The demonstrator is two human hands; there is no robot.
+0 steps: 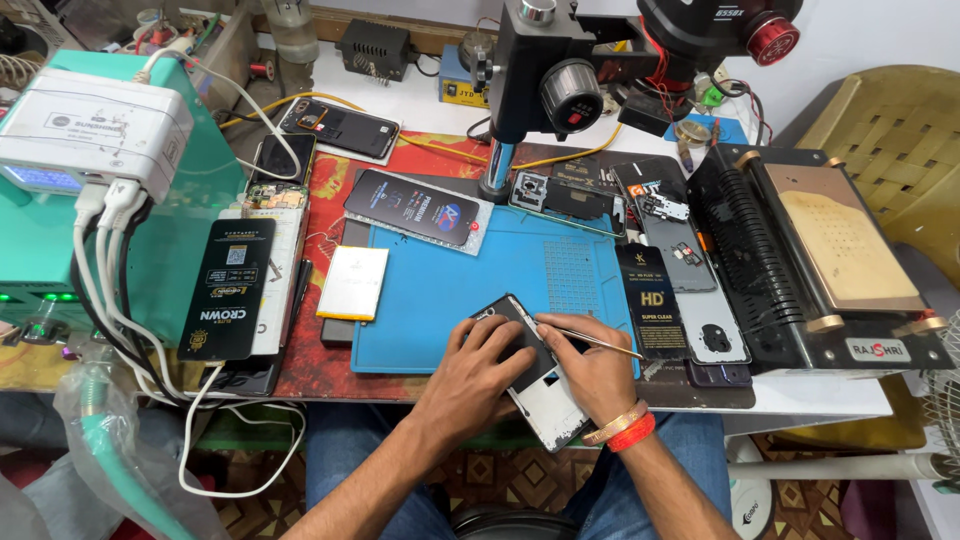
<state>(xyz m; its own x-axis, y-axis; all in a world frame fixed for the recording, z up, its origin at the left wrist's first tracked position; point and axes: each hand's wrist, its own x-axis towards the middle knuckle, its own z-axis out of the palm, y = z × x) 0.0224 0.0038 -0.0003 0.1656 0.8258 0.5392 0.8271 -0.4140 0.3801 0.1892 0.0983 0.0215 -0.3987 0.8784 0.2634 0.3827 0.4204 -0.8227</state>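
Your left hand [478,370] is spread flat over the opened phone [530,372], fingers pressing down on its dark upper half, so it's pinned rather than gripped. Your right hand [590,372] is closed around thin metal tweezers [590,340], held like a pen, handle end sticking out to the right, tips aimed in at the phone's top edge near your left fingers. The hands touch over the device.

The phone sits tilted at the near edge of the blue work mat [440,290], lower end hanging past the bench edge [330,385] toward your lap. Likely that's to keep it close under your eyes, with the flat palm stopping it from sliding while the tweezers work.

Around it: a white battery [353,283] left of the mat, a boxed screen protector [228,290] further left, a dark phone [412,207] above the mat, a microscope stand [540,80] behind, and a black laminating machine [810,260] on the right. All are apart from your hands.
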